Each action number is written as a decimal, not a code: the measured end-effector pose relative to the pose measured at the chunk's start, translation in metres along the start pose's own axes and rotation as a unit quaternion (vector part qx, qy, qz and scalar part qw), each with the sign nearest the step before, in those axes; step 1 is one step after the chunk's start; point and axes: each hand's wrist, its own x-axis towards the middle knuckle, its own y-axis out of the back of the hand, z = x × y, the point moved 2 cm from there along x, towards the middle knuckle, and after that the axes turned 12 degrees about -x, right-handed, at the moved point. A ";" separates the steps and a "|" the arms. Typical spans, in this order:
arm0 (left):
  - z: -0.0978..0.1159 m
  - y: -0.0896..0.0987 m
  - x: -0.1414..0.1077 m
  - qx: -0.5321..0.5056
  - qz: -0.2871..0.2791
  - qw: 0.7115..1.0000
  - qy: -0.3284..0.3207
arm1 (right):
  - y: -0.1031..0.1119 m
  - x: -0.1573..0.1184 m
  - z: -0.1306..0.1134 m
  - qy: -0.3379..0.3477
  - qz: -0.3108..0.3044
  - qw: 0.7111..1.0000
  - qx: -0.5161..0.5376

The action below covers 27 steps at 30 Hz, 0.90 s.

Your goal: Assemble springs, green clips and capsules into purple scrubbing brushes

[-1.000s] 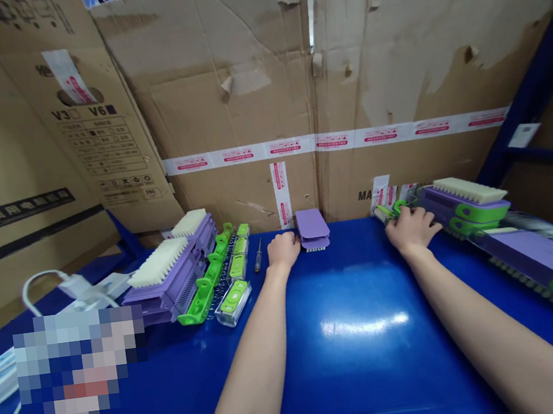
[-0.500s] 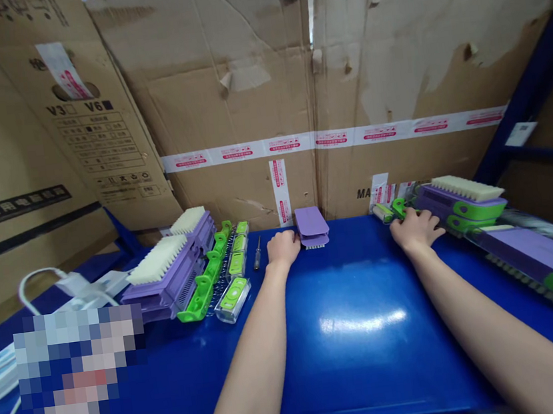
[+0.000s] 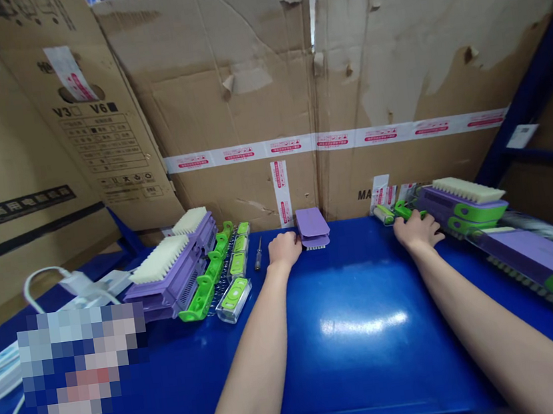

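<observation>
My left hand is closed, its fingertips at the left edge of a purple brush casing that stands by the cardboard, with bristles showing at its base. Those fingertips are partly hidden. At the back right my right hand reaches palm down, fingers spread, over or against a green plastic part; whether it touches the part is unclear. A small clear-and-green piece lies just left of that part. Right of my right hand are purple-and-green brush assemblies with cream bristles.
At left stand purple brush casings, green strips, several springs and clear-and-green pieces. A screwdriver lies beside my left hand. A white power strip with cables is far left. Cardboard walls the back of the blue table.
My right hand has shifted slightly right, and more of the green part shows. My left hand stays by the purple casing. The view has shifted a little.
</observation>
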 end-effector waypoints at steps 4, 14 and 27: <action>0.000 -0.001 0.000 0.005 0.004 1.000 -0.004 | -0.001 0.000 -0.001 -0.002 -0.006 1.000 -0.012; 0.001 0.001 -0.001 0.000 -0.007 1.000 0.001 | 0.001 -0.004 -0.006 0.017 0.028 0.999 -0.011; -0.003 -0.001 0.002 -0.009 0.013 1.000 0.009 | 0.032 -0.030 -0.033 0.244 0.214 0.946 -0.007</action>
